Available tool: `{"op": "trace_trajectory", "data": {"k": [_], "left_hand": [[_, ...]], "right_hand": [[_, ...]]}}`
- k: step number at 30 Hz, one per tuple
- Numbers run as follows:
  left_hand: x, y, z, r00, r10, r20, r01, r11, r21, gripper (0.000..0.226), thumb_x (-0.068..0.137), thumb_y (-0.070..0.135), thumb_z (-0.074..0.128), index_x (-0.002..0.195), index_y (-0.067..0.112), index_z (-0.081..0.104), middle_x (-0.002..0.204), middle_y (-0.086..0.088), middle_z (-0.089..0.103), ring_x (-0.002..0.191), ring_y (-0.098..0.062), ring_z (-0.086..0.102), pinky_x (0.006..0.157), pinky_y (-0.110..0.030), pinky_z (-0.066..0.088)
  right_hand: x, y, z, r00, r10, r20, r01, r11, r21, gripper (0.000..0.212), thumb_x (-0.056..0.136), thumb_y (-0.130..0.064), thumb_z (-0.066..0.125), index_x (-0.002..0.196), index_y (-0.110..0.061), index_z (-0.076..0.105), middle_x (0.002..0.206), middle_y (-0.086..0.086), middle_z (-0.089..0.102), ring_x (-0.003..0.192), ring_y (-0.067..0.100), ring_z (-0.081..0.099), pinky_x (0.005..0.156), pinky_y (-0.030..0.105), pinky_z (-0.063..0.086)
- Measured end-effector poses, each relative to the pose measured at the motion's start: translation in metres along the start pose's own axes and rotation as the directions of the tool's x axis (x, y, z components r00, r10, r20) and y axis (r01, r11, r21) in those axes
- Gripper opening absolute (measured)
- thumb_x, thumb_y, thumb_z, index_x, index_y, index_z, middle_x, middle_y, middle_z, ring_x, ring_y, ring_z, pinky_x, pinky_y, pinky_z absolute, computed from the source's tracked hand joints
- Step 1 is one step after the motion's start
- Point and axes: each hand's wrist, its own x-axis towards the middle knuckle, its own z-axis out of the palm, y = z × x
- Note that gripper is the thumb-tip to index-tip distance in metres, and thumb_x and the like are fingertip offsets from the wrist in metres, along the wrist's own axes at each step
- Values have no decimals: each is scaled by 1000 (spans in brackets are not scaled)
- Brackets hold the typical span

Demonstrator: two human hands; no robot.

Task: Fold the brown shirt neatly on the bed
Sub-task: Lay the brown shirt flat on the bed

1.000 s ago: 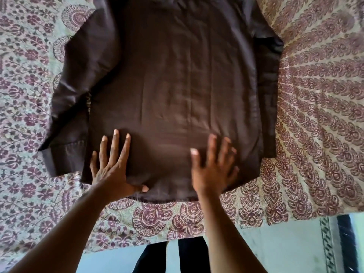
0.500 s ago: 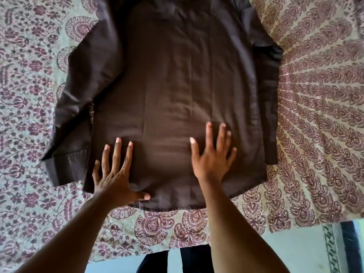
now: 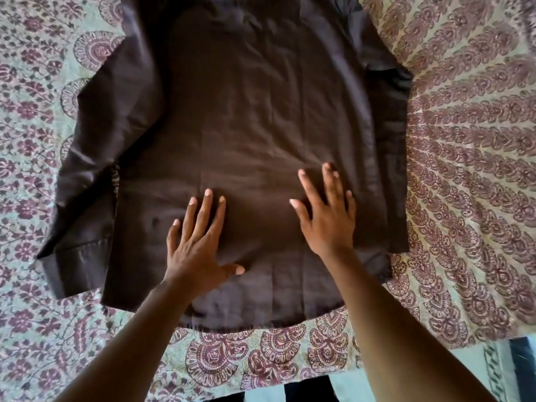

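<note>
While I lean over the bed (image 3: 464,140), the head view shows the brown shirt (image 3: 246,126) spread flat across the patterned bedspread, filling the centre and upper middle of the frame. Its hem runs along the lower centre, just above the near edge of the bed. One sleeve (image 3: 95,169) lies angled down the left side of the frame, its cuff at the lower left; the other sleeve (image 3: 388,158) is folded in along the right side of the shirt body.

Left hand (image 3: 197,245): flat on the cloth at lower centre, fingers straight and spread, thumb out to the right. Grip fully open, holding nothing, palm pressing the fabric.

Right hand (image 3: 327,216): flat on the cloth just right of centre, fingers splayed and pointing to the top of the frame. Grip likewise open, nothing held. A bare patch of shirt lies between the two hands.

Both forearms enter from the bottom edge of the frame. Faint creases run lengthwise through the shirt.
</note>
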Motion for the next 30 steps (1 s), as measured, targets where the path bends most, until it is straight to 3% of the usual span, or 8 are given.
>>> {"op": "trace_trajectory", "data": {"k": [4,7,11,17,22,25,27,30], "left_hand": [[1,35,-13,991,-126,-45,126,992,-5,132,64,61,84,163,35,2,170,-3,-4,157,-27,-1,126,-53,12],[31,74,-27,975,-151,-164,138,986,-91,113,67,54,83,160,30,22,160,-9,15,149,-32,18,122,-50,26],[92,104,-34,996,36,-83,-38,999,-25,126,73,54,81,163,34,-4,169,9,-23,157,-21,-23,128,-54,4],[142,134,-38,996,46,-76,-48,999,-25,128,72,70,73,165,31,-6,168,14,-28,156,-20,-28,127,-55,-1],[184,155,-34,976,71,-208,-72,997,2,129,65,91,41,166,22,0,173,5,-12,160,-23,-11,127,-55,9],[190,158,-19,967,46,-250,-43,999,20,117,76,87,37,166,23,-4,173,6,-15,160,-21,-11,128,-55,7],[187,159,-10,944,45,-328,-29,998,54,111,82,83,38,166,22,1,174,4,-9,161,-22,-5,127,-57,9],[184,160,-4,933,57,-356,-19,994,108,105,87,80,37,166,20,2,174,1,-5,161,-24,-3,127,-57,12]], "right_hand": [[13,49,-18,983,179,-46,-180,984,-10,73,104,-68,24,162,-25,32,170,18,22,155,38,26,116,59,34],[53,20,-18,990,-103,-94,111,989,93,65,108,-54,37,160,-16,35,171,17,20,157,36,22,123,51,28],[111,23,-7,869,-492,51,489,870,63,56,108,-50,29,160,-31,37,172,2,22,158,23,23,122,54,30],[176,121,-30,993,-120,14,120,992,-43,68,103,-54,32,155,-11,43,169,17,24,155,42,24,120,61,28],[218,95,-23,725,-687,49,688,726,-6,62,104,-52,38,160,-26,37,171,5,25,157,27,25,122,53,31],[242,111,-19,964,-259,59,258,966,21,67,103,-59,36,160,-25,34,172,7,21,158,31,19,122,60,25],[258,109,-22,991,-129,-28,129,992,8,66,104,-54,38,155,-12,42,170,16,24,158,38,17,123,61,22],[276,80,-27,808,-581,-99,581,813,-24,58,104,-48,41,156,-22,42,171,12,23,158,32,20,123,54,23]]}}
